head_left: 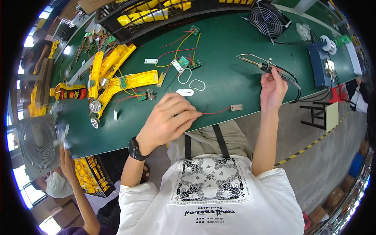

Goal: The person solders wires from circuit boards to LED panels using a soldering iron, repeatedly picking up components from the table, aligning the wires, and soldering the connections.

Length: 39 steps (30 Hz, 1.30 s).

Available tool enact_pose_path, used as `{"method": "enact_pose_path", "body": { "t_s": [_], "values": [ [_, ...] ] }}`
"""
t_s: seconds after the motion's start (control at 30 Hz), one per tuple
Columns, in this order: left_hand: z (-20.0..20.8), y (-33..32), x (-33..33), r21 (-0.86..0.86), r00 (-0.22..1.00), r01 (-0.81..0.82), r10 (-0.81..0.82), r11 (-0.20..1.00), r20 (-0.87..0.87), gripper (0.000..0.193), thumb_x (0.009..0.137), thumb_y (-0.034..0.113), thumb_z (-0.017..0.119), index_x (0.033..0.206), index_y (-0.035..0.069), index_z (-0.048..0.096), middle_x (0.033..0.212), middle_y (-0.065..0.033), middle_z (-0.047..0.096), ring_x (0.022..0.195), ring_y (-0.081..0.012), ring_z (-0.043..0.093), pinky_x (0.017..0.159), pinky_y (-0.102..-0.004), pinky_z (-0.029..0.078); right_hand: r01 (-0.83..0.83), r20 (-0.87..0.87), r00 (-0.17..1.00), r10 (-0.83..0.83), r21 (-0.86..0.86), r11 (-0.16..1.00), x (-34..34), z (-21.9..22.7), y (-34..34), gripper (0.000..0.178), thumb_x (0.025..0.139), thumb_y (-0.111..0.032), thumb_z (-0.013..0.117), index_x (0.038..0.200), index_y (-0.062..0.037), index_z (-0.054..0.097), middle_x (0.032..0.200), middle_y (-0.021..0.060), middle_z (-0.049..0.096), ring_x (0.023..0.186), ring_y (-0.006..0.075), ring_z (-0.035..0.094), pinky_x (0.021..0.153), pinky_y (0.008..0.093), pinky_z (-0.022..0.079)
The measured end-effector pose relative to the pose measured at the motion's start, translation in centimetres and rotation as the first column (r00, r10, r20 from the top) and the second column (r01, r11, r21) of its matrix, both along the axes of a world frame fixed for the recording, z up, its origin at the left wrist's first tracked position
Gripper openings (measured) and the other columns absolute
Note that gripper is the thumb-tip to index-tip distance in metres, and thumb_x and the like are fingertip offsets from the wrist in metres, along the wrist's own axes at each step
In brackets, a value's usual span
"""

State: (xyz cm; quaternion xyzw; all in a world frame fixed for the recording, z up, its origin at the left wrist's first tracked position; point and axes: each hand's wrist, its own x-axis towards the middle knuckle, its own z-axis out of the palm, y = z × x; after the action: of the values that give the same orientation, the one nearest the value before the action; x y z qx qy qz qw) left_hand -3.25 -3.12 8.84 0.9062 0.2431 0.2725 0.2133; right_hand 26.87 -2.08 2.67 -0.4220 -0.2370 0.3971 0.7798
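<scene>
My left hand [168, 117] is closed in a pinch near the front edge of the green table [231, 84], a watch on its wrist. From its fingertips a red wire [215, 112] runs right to a small flat metal plate [236, 107] on the table. Raised at the right, my right hand [273, 88] grips a soldering iron [266, 68], its tip pointing left, with a thin metal tube alongside. Just beyond my left hand lie a white oval piece [185, 92] and a looped white cord [197, 84]. Small green circuit boards [184, 62] with wires sit farther back.
Yellow plastic housings [139, 79] and a bottle [70, 92] lie at the left. A black crate [135, 25] stands at the back, with a black fan [269, 19] to its right. Far right is a blue box-shaped unit [319, 64]. Another person's hand [67, 162] is at the left edge.
</scene>
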Motion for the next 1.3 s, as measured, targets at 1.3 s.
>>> {"method": "enact_pose_path", "body": {
  "t_s": [1.3],
  "values": [
    [-3.6, 0.7, 0.2, 0.091, 0.654, -0.699, 0.686, 0.709, -0.320, 0.015, 0.082, 0.017, 0.067, 0.082, 0.005, 0.059, 0.072, -0.0073, 0.059, 0.066, -0.0270, 0.058, 0.058, -0.0359, 0.044, -0.007, -0.039, 0.999, 0.006, -0.032, 0.999, 0.2, -0.5, -0.1, 0.022, 0.089, -0.015, 0.058, 0.102, 0.0034, 0.059, 0.073, 0.0065, 0.058, 0.063, 0.0140, 0.053, 0.054, 0.0254, 0.038]
  ]
}}
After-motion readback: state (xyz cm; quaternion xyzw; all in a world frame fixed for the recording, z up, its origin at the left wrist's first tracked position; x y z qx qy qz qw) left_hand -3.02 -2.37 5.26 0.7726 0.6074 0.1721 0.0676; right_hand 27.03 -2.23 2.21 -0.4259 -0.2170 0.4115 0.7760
